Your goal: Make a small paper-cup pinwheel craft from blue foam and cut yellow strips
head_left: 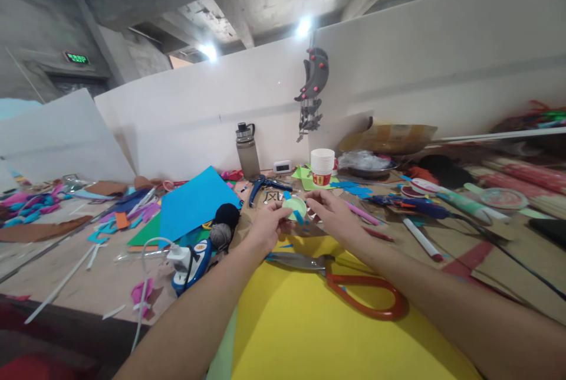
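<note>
Left hand [265,228] and right hand [331,213] pinch a pale green disc [293,207] (one blue strip [299,217] on, seemingly early work), scissors [354,288] just beneath.

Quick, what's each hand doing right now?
Left hand: closed on the green disc.
Right hand: pinching the same disc.

We hold both arms [212,303] stretched forward; our left hand [265,228] and right hand [332,215] meet, fingertips pinched close together.
</note>
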A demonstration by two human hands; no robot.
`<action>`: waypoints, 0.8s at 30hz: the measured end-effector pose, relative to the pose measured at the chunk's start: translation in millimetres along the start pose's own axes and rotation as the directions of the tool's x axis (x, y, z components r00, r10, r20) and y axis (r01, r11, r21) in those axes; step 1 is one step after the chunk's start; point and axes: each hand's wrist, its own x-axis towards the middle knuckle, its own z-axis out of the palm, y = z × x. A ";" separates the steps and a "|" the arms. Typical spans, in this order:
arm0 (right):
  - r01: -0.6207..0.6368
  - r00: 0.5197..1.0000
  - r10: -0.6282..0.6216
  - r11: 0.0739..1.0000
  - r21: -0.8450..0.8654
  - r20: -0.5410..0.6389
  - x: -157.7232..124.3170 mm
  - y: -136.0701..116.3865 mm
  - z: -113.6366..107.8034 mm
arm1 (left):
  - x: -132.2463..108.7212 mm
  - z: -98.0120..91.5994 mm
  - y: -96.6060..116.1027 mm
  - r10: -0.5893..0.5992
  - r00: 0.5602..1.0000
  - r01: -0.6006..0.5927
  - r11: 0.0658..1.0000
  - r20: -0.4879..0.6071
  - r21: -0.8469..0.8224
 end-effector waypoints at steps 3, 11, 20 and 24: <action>0.025 1.000 -0.025 1.000 -0.017 0.001 0.0 2.0 0.5 | -0.6 1.5 -0.2 0.036 0.999 -0.035 0.997 -0.004 0.075; 0.106 0.994 -0.109 0.979 -0.173 -0.007 -3.4 -6.8 -0.5 | -2.0 1.0 -3.6 0.213 0.976 -0.218 0.896 0.056 0.388; 0.104 0.994 -0.106 0.983 -0.152 -0.001 -3.4 -8.3 -1.4 | -2.4 1.5 -5.6 0.290 0.943 -0.330 0.771 0.161 0.545; 0.056 0.998 -0.058 0.995 -0.086 -0.018 0.2 -6.0 -3.2 | -7.5 6.9 -1.6 0.226 0.962 -0.273 0.838 0.155 0.472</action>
